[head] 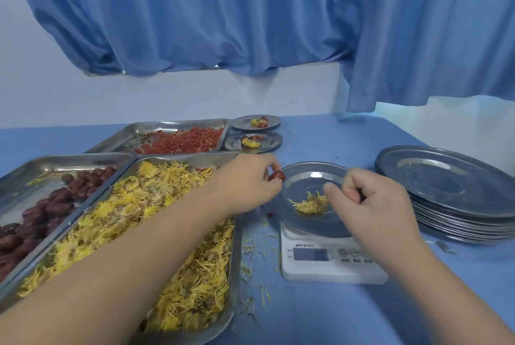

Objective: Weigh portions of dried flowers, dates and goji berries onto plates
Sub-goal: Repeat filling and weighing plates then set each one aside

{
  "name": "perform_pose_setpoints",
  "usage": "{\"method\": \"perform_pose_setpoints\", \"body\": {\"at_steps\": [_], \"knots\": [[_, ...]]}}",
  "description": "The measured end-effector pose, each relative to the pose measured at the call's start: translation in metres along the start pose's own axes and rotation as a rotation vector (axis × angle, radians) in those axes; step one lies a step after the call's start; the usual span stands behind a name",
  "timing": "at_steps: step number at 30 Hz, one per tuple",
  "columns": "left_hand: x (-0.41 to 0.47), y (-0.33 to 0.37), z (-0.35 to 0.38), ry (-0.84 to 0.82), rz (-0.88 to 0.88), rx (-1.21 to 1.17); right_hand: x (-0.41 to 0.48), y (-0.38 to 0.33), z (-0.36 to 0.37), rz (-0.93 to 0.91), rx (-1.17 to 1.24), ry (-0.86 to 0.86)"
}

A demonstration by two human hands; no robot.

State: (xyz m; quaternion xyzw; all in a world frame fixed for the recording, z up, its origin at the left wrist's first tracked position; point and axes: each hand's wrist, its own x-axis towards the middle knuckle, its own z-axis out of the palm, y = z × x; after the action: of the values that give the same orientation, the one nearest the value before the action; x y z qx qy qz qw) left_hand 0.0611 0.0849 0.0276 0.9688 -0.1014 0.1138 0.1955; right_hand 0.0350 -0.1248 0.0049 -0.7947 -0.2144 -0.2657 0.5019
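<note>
A steel plate (309, 177) rests on a white digital scale (328, 258) and holds a clump of yellow dried flowers (310, 203). My left hand (248, 180) reaches over the flower tray (235, 261) and pinches a red date (277, 176) at the plate's left rim. My right hand (367, 199) hovers over the plate's right side, fingers curled shut; I cannot tell whether anything is inside. Three trays lie at left: dried flowers (156, 222), dates (50, 205), goji berries (184, 141).
Two filled plates (252, 141) (256, 122) sit behind the scale beside the goji tray. A stack of empty steel plates (446, 191) stands at the right. Loose petals litter the blue tabletop (306, 314) between tray and scale. Blue curtains hang behind.
</note>
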Motion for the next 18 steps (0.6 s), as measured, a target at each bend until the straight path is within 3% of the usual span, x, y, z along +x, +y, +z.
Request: {"method": "perform_pose_setpoints", "body": {"at_steps": [5, 13, 18], "knots": [[0.018, 0.014, 0.020, -0.079, 0.017, 0.173, 0.002, 0.004, 0.000, -0.019, -0.044, -0.017], [0.022, -0.008, 0.006, -0.139, 0.045, 0.164, 0.000, 0.000, 0.012, -0.111, -0.092, -0.097], [0.027, -0.050, -0.032, -0.032, -0.055, 0.143, 0.000, -0.011, 0.022, -0.115, 0.001, -0.131]]}}
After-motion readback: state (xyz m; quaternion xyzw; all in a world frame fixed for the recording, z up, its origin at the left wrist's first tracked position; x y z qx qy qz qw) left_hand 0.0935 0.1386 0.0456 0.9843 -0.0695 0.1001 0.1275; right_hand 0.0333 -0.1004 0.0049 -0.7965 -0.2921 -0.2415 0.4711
